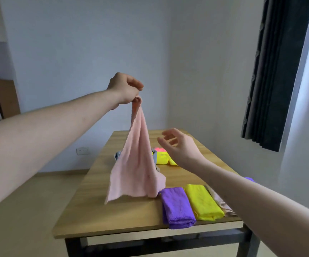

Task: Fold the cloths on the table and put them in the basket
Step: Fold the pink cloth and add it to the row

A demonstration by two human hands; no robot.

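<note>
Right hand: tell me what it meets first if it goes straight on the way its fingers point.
Probably the hanging pale pink terry cloth. The open right hand points left toward it; depth is unclear from one view.

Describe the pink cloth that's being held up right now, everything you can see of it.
The pink cloth is pale pink with a soft, terry-like look. It is unfolded and hangs in loose vertical folds from one bunched corner, which the left hand pinches high above the table. It widens downward; its lower edge hangs uneven, a bottom corner near the folded purple cloth, though contact cannot be judged. The right hand is open beside it, not touching. It hides part of the cloths behind it.
</note>
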